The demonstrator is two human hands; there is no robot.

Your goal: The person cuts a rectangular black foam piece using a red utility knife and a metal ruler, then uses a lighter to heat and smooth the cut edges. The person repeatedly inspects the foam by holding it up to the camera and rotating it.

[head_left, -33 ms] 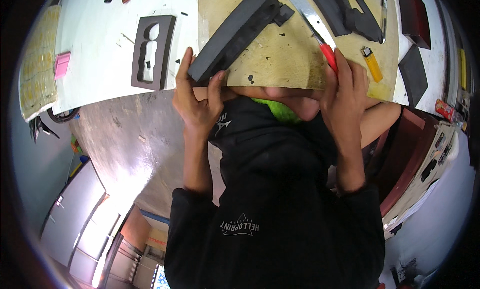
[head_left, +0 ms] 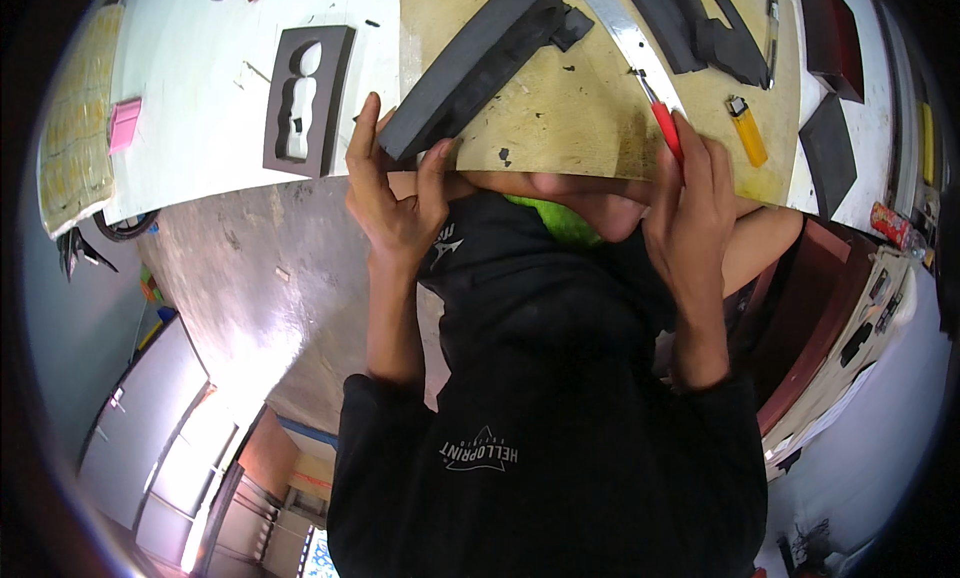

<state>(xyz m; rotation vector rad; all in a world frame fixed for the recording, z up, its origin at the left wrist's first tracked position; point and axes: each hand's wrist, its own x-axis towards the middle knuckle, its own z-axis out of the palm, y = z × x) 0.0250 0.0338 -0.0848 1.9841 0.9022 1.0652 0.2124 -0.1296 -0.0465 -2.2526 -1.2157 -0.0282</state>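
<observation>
A long black block, foam by its look (head_left: 470,68), lies slanted over the tan cutting mat (head_left: 600,158). My left hand (head_left: 395,203) grips its near end between thumb and fingers. My right hand (head_left: 695,193) is closed around a slim red-handled tool with a thin metal tip (head_left: 666,128). A dark crumb sits by that tip; the tip's exact kind is too small to make out. Right beside the tool lies a steel ruler (head_left: 625,28), its near end close to my right fingers. A small black offcut (head_left: 572,28) touches the block's right side.
Left on the white table (head_left: 200,108) lies a dark foam frame with a shaped cutout (head_left: 327,108), beyond it a pink piece (head_left: 124,125). To the right are black offcuts (head_left: 735,48), a yellow lighter (head_left: 747,131), a pen (head_left: 772,38) and a dark red box (head_left: 832,43).
The red-handled tool and my right hand have shifted slightly toward me, and the tool's thin tip now shows more clearly beside the ruler. My left hand keeps its hold on the block.
</observation>
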